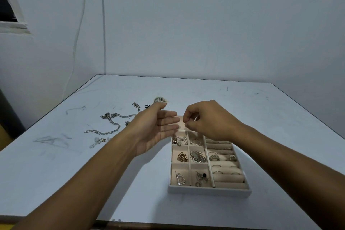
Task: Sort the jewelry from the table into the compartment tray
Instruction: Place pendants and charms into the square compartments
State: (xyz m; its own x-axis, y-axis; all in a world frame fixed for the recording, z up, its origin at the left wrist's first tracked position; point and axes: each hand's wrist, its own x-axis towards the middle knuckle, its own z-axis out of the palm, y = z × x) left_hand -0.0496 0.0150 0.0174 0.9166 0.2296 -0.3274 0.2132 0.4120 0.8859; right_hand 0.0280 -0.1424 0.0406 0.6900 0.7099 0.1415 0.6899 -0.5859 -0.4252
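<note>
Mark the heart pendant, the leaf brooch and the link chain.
heart pendant (180,180): head view, on its openwork heart.
leaf brooch (198,156): head view, middle of the leaf.
link chain (106,133): head view, on its nearest run of links.

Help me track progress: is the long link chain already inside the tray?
No, the link chain lies on the table to the left of the compartment tray, outside it.

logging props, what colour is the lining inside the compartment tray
Pale beige inside the compartment tray, white frame; best in the head view.
</note>
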